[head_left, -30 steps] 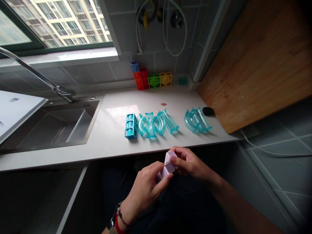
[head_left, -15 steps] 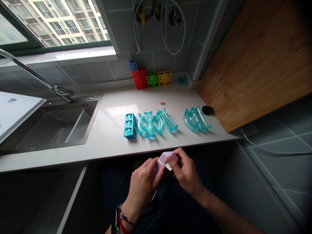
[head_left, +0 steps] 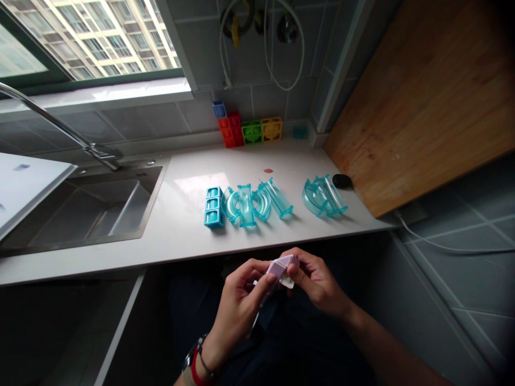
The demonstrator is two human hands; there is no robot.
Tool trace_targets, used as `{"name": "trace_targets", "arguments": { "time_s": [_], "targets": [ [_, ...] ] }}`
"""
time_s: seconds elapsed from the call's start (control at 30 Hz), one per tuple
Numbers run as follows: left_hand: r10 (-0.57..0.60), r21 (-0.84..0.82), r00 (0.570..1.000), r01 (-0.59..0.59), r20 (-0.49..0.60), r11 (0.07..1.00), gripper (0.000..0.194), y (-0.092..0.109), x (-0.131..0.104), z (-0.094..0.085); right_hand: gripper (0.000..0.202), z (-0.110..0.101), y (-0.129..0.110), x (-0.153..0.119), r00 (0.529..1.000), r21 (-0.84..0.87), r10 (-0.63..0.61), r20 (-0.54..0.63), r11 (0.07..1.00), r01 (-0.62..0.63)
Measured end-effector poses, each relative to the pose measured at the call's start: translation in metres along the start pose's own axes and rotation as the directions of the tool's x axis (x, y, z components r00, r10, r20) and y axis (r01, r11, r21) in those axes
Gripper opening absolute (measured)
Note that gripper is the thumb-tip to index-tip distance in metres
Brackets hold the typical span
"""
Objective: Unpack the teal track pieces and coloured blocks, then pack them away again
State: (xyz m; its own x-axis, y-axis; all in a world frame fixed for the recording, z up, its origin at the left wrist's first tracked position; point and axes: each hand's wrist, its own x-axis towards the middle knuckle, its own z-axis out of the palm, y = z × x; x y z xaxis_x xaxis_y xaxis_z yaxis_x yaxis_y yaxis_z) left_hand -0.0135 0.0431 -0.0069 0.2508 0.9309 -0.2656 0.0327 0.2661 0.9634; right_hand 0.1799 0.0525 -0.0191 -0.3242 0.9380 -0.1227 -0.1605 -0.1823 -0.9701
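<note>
A small purple and white folding piece (head_left: 280,266) is held between both hands below the counter's front edge. My left hand (head_left: 244,292) grips its left end between thumb and fingers. On the right end, my right hand (head_left: 317,279) pinches it, with a white part showing beneath. Beyond the hands, clear teal track pieces (head_left: 247,205) lie beside a blue three-hole block (head_left: 213,207) on the white counter (head_left: 181,236). Another group of clear teal pieces (head_left: 324,196) lies farther right.
Red blocks (head_left: 230,130), green blocks (head_left: 252,132) and yellow blocks (head_left: 272,130) stand against the wall. A sink (head_left: 120,209) with a faucet (head_left: 100,153) is at left. A wooden board (head_left: 434,102) leans at right, near a black round object (head_left: 342,182).
Both hands have shifted slightly to the right with the purple and white piece, which is now turned to a different angle. The fingers of my left hand have changed their hold.
</note>
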Motion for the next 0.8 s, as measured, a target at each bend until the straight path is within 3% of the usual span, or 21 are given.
{"name": "trace_targets", "arguments": {
  "time_s": [0.1, 0.17, 0.27, 0.33, 0.4, 0.57, 0.63, 0.73, 0.8],
  "targets": [
    [0.013, 0.075, 0.999, -0.017, 0.052, 0.997, 0.022, 0.002, 0.002, -0.004, 0.035, -0.006, -0.005, -0.001, 0.999, -0.094, 0.042, 0.034, 0.995, -0.039],
    [0.094, 0.204, 0.994, -0.104, 0.056, 0.973, 0.019, 0.002, 0.004, -0.008, 0.039, -0.009, -0.009, -0.001, 0.997, -0.190, 0.077, 0.030, 0.979, -0.070],
    [0.288, 0.471, 0.957, -0.267, 0.028, 0.840, 0.012, -0.001, 0.003, -0.011, 0.044, -0.013, -0.015, 0.002, 0.994, -0.388, 0.108, 0.000, 0.916, -0.100],
    [0.354, 0.583, 0.934, -0.310, 0.040, 0.751, 0.013, -0.002, 0.000, -0.011, 0.046, -0.014, -0.018, 0.004, 0.993, -0.462, 0.115, -0.013, 0.880, -0.108],
    [0.360, 0.619, 0.931, -0.317, 0.058, 0.719, 0.015, -0.002, -0.003, -0.010, 0.044, -0.012, -0.019, 0.005, 0.991, -0.411, 0.134, -0.004, 0.903, -0.124],
    [0.341, 0.622, 0.934, -0.329, 0.104, 0.710, 0.035, 0.002, -0.004, -0.013, 0.041, -0.006, -0.012, 0.004, 0.973, -0.025, 0.214, 0.090, 0.977, -0.212],
    [0.326, 0.624, 0.936, -0.336, 0.136, 0.705, 0.039, 0.001, -0.002, -0.016, 0.040, -0.006, -0.011, 0.003, 0.965, -0.018, 0.239, 0.109, 0.971, -0.238],
    [0.271, 0.647, 0.945, -0.322, 0.182, 0.691, 0.038, -0.004, 0.000, -0.019, 0.029, -0.011, -0.018, 0.003, 0.965, -0.270, 0.229, 0.128, 0.944, -0.189],
    [0.212, 0.660, 0.954, -0.301, 0.214, 0.688, 0.038, -0.005, 0.001, -0.021, 0.019, -0.017, -0.027, 0.004, 0.980, -0.541, 0.144, 0.140, 0.840, -0.046]
  ]
}}
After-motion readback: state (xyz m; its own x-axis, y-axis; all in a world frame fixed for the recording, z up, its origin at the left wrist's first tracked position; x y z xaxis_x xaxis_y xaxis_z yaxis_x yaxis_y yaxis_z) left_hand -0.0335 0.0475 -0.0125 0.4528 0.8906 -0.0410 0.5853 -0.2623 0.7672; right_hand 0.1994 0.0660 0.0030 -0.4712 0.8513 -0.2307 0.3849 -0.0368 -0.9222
